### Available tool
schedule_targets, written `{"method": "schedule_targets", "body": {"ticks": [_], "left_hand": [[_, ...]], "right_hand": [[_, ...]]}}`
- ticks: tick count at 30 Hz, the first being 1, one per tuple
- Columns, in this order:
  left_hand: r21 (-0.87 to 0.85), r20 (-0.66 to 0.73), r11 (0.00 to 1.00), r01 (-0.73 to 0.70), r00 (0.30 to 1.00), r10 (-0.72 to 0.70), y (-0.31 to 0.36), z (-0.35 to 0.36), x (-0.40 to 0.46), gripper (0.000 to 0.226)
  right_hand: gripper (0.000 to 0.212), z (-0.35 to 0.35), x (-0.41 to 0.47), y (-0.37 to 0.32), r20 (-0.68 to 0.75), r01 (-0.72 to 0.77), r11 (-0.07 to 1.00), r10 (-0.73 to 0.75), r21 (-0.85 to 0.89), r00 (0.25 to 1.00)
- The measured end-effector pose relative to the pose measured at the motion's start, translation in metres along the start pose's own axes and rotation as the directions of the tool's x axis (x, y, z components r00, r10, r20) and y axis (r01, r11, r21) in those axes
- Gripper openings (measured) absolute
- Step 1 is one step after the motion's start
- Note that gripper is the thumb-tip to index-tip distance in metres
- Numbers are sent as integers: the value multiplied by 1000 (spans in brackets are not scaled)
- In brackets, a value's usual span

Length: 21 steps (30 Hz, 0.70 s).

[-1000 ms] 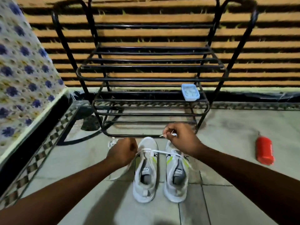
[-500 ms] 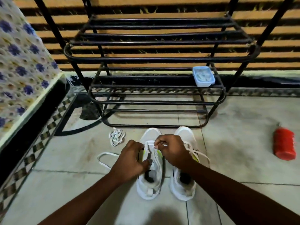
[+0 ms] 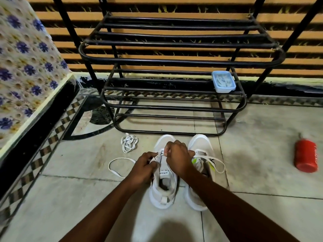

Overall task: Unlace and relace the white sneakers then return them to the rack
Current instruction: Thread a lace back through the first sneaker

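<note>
Two white sneakers stand side by side on the tiled floor, toes toward the black metal rack (image 3: 174, 62). Over the left sneaker (image 3: 163, 191) both my hands work at its front eyelets. My left hand (image 3: 145, 167) pinches the white lace (image 3: 120, 173) at the shoe's left edge; that lace loops out over the floor to the left. My right hand (image 3: 178, 158) pinches the lace's other end near the top eyelets, and it trails over the right sneaker (image 3: 201, 145). A second white lace (image 3: 129, 142) lies bunched on the floor left of the shoes.
A small blue lidded box (image 3: 223, 81) sits on the rack's lower shelf at the right. A red bottle (image 3: 305, 158) lies on the floor to the right. A bed with a flowered cover (image 3: 26, 67) borders the left side.
Both hands have come together from a wide pull and now sit close over the left sneaker's eyelets. My view has dropped and moved nearer to the shoes.
</note>
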<state>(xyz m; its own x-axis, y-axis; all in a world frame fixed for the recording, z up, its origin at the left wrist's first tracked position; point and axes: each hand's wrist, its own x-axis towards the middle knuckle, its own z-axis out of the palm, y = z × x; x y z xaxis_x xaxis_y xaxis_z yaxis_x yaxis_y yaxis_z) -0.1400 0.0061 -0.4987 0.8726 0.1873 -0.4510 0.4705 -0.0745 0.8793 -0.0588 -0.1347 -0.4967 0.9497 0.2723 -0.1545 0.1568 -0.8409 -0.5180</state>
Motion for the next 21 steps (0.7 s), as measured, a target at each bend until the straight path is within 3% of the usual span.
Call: {"method": "schedule_targets", "body": {"ticks": [12, 21], "left_hand": [[-86, 83, 994, 69, 995, -62, 0, 0, 2, 36], [-79, 52, 995, 58, 997, -54, -1, -1, 13, 44]], "right_hand": [[14, 3, 4, -10, 7, 106, 983, -106, -147, 994], [26, -2, 3, -6, 9, 159, 981, -159, -106, 987]]}}
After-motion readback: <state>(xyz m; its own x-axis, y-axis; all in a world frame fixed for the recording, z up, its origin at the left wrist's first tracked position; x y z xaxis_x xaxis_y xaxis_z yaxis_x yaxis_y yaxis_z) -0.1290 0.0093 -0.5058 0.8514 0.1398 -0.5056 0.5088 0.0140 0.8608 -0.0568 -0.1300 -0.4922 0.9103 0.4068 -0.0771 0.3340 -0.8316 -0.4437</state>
